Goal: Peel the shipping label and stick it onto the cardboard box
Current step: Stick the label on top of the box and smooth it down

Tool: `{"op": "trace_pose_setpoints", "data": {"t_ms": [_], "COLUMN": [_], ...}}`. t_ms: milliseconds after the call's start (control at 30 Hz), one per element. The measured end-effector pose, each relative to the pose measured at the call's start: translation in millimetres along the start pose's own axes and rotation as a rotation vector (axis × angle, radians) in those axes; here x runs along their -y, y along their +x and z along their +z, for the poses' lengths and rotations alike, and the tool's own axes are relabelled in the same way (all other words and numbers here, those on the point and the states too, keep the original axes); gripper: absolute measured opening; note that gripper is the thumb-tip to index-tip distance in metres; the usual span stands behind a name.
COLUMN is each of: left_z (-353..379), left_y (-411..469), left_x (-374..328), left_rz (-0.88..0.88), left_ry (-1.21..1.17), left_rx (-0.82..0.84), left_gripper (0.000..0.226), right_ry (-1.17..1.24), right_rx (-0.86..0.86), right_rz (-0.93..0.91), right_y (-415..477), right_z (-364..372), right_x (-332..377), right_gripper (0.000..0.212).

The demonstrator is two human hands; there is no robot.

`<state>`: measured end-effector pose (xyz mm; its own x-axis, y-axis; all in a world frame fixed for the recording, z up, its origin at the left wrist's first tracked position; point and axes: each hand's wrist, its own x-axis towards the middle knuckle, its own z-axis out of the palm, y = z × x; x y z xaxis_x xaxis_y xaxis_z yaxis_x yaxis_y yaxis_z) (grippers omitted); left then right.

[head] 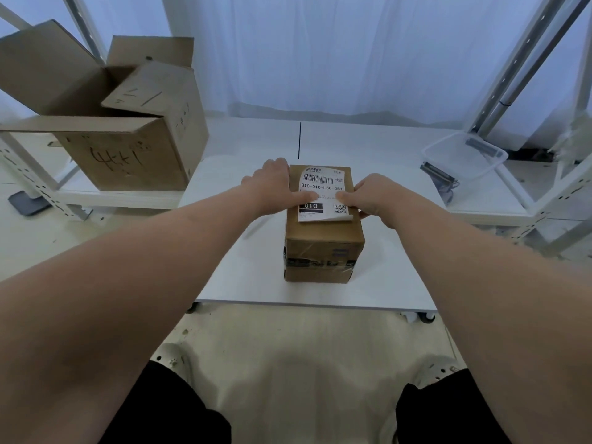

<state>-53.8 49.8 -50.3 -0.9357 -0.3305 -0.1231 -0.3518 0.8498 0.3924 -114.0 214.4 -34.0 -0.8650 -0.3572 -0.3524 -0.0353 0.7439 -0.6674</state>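
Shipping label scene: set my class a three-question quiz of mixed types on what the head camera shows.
1. True or false: the shipping label lies on top of the small cardboard box.
2. Which part of the label is not yet flat? A) far edge B) near right corner C) left edge
3. Fill in: the left hand and right hand press the label with their ____.

Key: 1 true; 2 B; 3 thumbs
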Motion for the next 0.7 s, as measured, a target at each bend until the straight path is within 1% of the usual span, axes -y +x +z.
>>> {"op": "trace_pose_setpoints", "data": {"t_ms": [67,100,167,233,333,400,533,600,700], "left_z": [4,4,0,-5,-4,1,12,9,-3], "left_y": [1,2,3,2,-1,-2,1,2,1], "left_x": [-5,-5,2,8,6,0,-11,-11,-4], "left_rz": [-0.033,-0.04,-0.04,-0.025,0.003,-0.006,-0.091,-0.106,-0.106], "left_ry": [0.024,-0.017,-0.141,-0.192,-0.224,-0.248,-0.203,-0.261,-0.424], "left_rx": [-0.009,0.004,0.054,0.077,0.042,0.016,-0.003,0.034,0.106], "left_gripper": [0.089,0.087,0.075,0.063,0.057,0.06,0.085,0.087,0.082], "right_ry": [0.002,0.0,-0.007,0.0,0.023,0.028,0.023,0.018,0.015], "right_rx": [-0.008,-0.01,-0.01,-0.013,-0.018,-0.017,-0.013,-0.006,0.01], "right_rz": [-0.004,-0.006,-0.006,-0.009,-0.011,-0.019,-0.025,-0.018,-0.012], "right_y": [0,0,0,1,2,3,2,0,-1], "right_z": [2,3,3,3,2,2,2,1,1], "right_x": [0,-1,-1,-2,-3,-3,-2,-1,-1], "right_gripper": [0.037,0.037,0.037,0.037,0.036,0.035,0.034,0.034,0.035]}}
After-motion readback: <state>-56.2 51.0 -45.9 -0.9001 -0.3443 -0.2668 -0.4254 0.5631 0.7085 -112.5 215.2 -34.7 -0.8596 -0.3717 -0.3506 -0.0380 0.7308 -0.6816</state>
